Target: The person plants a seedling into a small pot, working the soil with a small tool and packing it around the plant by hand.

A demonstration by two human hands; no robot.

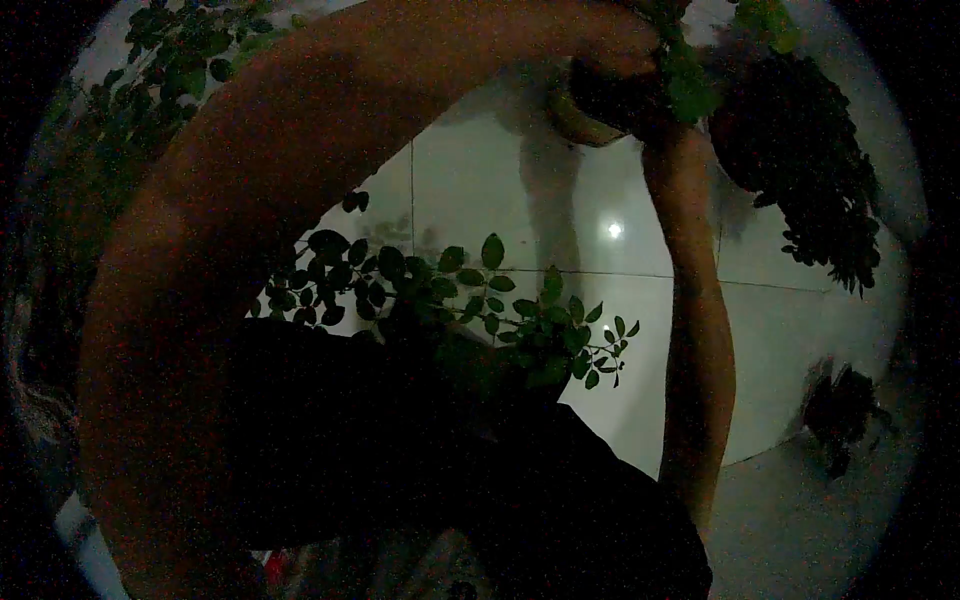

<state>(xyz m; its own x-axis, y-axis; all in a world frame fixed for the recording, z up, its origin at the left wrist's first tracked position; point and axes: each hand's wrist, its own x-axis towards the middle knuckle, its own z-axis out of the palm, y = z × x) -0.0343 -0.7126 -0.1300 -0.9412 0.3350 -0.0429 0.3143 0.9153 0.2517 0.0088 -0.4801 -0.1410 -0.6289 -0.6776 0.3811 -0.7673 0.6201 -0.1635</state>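
Much is hidden in this dim, fisheye view from the head camera. The left hand (630, 45) is raised to the top edge, where its fingers are seen pressed around the dark rim of a pot (590, 105); whether they are fully clenched cannot be told, since the fingertips merge with shadow. The right hand is cut off by the top edge above the pot, so only the right forearm (695, 330) is shown, rising upright to the pot's underside; the state of its fingers cannot be told. The pot is held high at the upper middle, partly covered by the left arm and by a bright green leaf (690, 90) hanging over its side. One pot is counted. Two arms are counted. One leafy branch (470, 300) is spread across the middle, above a dark mass that cannot be made out. A dark trailing plant (810, 170) is hung at the upper right. One bright light reflection (614, 230) is seen on the pale tiled floor (780, 330).
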